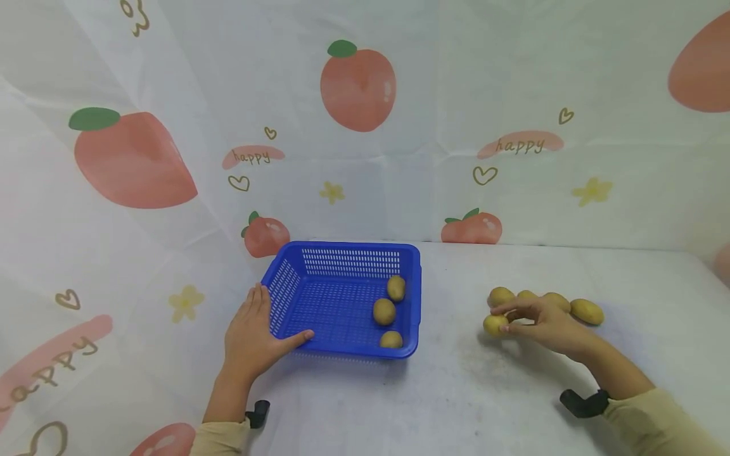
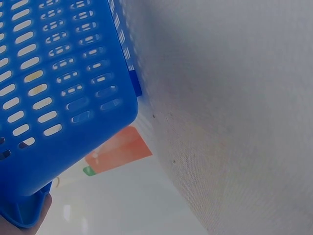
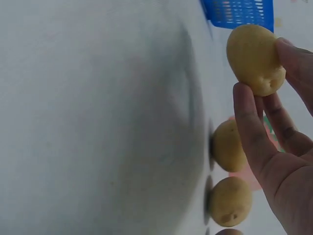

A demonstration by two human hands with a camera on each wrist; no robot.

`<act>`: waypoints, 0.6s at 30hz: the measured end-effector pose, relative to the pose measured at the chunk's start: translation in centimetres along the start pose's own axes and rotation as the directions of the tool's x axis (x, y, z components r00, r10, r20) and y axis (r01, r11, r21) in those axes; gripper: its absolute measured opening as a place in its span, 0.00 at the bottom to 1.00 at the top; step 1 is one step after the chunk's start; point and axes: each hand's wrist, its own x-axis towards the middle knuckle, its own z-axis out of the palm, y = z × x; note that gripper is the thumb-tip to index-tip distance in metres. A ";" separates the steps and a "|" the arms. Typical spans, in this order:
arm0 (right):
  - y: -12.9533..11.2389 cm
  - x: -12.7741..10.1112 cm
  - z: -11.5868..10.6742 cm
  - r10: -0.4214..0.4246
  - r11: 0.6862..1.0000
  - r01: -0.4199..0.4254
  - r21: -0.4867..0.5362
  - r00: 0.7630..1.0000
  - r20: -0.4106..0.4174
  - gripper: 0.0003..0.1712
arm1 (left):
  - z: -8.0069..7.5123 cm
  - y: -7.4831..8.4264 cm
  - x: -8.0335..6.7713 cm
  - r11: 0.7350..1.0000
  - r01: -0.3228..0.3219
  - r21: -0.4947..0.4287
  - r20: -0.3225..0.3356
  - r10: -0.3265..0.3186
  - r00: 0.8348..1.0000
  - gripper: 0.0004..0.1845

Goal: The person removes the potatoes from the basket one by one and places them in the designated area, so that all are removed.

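Observation:
My right hand [image 1: 544, 324] pinches a small yellow potato [image 3: 255, 58] between thumb and fingertips, and in the right wrist view it is lifted off the table. Behind that hand lies a row of several potatoes [image 1: 587, 311], partly covered by the fingers. At the left stands a blue plastic basket [image 1: 342, 350] with slotted walls. Three potatoes [image 1: 384, 311] lie along its right side. My left hand [image 1: 251, 339] rests on the basket's near left corner, fingers straight along the left rim and thumb stretched over the front rim.
A white cloth covers the table [image 1: 450, 405]. Behind it hangs a white backdrop [image 1: 399, 183] printed with red fruit, hearts and flowers, which also runs down the left side. Black straps [image 1: 584, 403] sit on both wrists.

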 end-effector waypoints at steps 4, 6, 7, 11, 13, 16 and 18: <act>0.8 0.1 0.2 -0.001 1.000 0.001 0.000 1.000 0.029 0.17 | 0.0 0.0 0.0 1.000 0.003 0.001 0.005 -0.003 1.000 0.78; 1.1 0.3 0.3 -0.024 1.000 0.024 -0.001 0.999 0.042 0.17 | -0.1 0.0 0.1 1.000 0.004 0.004 0.005 -0.004 1.000 0.78; 1.2 0.4 0.4 -0.036 0.999 0.036 0.001 0.998 0.050 0.17 | -0.1 0.0 0.1 1.000 0.005 0.006 0.005 -0.005 1.000 0.78; 1.5 0.6 0.5 -0.062 0.998 0.062 0.000 0.995 0.074 0.16 | -0.1 -0.1 0.1 1.000 0.003 0.006 0.001 -0.003 1.000 0.78; 1.6 0.6 0.5 -0.052 0.999 0.053 -0.008 0.995 0.082 0.15 | -0.1 0.0 0.0 1.000 0.002 0.005 0.004 -0.002 1.000 0.78; 1.4 0.4 0.3 -0.029 0.999 0.031 -0.023 0.996 0.088 0.15 | -0.1 0.0 0.0 1.000 0.001 0.004 0.006 -0.001 1.000 0.78; 1.4 0.2 0.2 -0.023 0.999 0.026 -0.038 0.996 0.088 0.15 | -0.1 0.0 0.0 1.000 0.000 0.005 0.004 0.000 1.000 0.78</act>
